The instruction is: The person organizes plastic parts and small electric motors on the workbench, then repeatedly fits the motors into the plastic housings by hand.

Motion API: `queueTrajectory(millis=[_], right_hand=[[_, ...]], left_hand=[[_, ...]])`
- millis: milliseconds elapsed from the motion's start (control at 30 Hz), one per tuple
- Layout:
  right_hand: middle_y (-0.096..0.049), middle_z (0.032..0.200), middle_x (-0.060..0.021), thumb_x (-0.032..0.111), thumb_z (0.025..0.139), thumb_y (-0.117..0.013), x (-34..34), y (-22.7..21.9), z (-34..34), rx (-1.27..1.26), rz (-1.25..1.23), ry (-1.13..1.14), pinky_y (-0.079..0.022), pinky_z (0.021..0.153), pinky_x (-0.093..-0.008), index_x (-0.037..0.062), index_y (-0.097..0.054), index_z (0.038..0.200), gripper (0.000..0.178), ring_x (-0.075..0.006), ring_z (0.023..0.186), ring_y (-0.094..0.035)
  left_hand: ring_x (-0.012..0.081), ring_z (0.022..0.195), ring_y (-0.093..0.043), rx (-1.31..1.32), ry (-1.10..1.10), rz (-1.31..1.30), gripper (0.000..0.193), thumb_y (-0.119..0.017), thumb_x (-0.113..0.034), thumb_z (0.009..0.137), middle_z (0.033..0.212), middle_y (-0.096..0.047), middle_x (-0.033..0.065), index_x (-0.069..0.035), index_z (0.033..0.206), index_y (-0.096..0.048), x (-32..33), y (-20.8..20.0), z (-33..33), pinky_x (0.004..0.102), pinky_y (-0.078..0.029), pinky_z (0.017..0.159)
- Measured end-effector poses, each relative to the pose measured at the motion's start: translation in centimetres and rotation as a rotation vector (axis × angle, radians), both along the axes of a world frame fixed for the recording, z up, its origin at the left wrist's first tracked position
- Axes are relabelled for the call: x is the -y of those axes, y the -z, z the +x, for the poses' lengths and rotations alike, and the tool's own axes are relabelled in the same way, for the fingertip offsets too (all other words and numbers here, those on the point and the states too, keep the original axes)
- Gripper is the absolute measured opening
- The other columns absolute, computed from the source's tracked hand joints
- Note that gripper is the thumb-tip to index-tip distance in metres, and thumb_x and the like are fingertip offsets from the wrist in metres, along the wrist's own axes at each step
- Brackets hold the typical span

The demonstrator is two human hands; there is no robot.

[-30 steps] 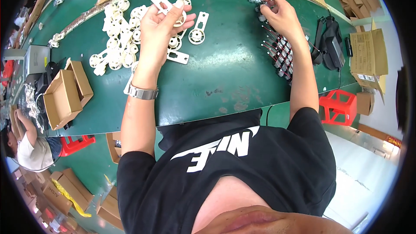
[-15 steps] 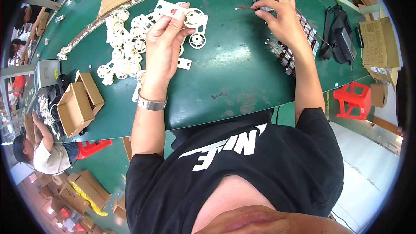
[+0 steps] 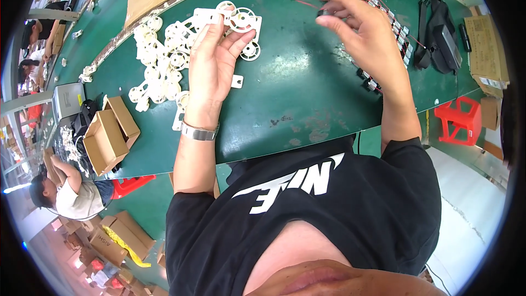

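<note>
At L of the dark green, smooth-topped desk (image 3: 263,98) is a loose pile of cream plastic brackets (image 3: 156,71), the ref. for what follows. Just R of pile, the L hand (image 3: 213,60) pinches one cream plastic bracket w/ a flat slotted plate and spoked ring (image 3: 241,20) b/w thumb and fingers, held by its plate. Its long axis runs approx. crosswise, plate end toward pile, ring end pointing away. Prob. light and stiff, a bit slick; spokes look thin and could snap, so best hold = flat plate, ring left free. A similar cream bracket (image 3: 251,50) lies R of pile, just beyond the L hand, ring nearest the person. Farther R of pile, the R hand (image 3: 364,38) has thumb and forefinger curled round a small dark motor-like part (image 3: 327,13), seemingly pinched; exact contact blurred. Its thin red lead (image 3: 298,1) points back toward pile, white plug at the tip. Body prob. hard, dense for its size; lead soft, easily tugged loose, so grip body only. Body's own axis: can't tell. Farthest R of pile, rows of silver-and-black motors w/ red leads (image 3: 404,44).
</note>
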State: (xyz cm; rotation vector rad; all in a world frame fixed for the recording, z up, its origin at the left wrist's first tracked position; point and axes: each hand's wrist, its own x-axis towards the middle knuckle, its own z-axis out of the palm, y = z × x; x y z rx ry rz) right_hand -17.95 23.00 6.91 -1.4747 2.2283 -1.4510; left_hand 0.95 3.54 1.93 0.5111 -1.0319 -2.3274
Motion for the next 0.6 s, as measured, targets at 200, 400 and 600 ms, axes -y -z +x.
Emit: queueTrajectory(millis=[200,400,600], right_hand=[[-0.073,0.087,-0.0079,0.016,0.097,-0.074,0.9,0.9,2.7,0.470,0.127,-0.254,-0.055,0.061,-0.0265,0.0005,-0.073,0.118,0.026,-0.0109,0.067,-0.067],[-0.074,0.090,-0.0118,0.015,0.096,-0.073,1.6,1.7,2.9,0.453,0.144,-0.250,-0.056,0.063,-0.0284,-0.0011,-0.073,0.118,0.027,-0.0145,0.069,-0.070],[-0.072,0.092,-0.0118,0.008,0.093,-0.074,2.0,2.0,3.7,0.378,0.060,-0.232,-0.057,0.065,-0.0297,-0.0027,-0.070,0.115,0.025,-0.0160,0.073,-0.070]], left_hand=[[0.0257,0.110,-0.070,0.037,-0.079,-0.155,0.032,-0.056,-0.022,0.109,0.131,-0.066,0.0171,0.004,0.126,-0.065,-1.5,-0.1,-0.6,0.0432,-0.061,0.099],[0.0229,0.107,-0.071,0.042,-0.078,-0.291,0.032,-0.059,-0.022,0.108,0.138,-0.062,0.0180,0.005,0.125,-0.067,-2.3,0.2,-0.7,0.0406,-0.063,0.094],[0.0213,0.107,-0.071,0.147,-0.142,-0.517,0.039,-0.062,-0.018,0.106,0.133,-0.065,0.0151,0.006,0.137,-0.059,-3.6,0.1,-1.0,0.0353,-0.064,0.088]])
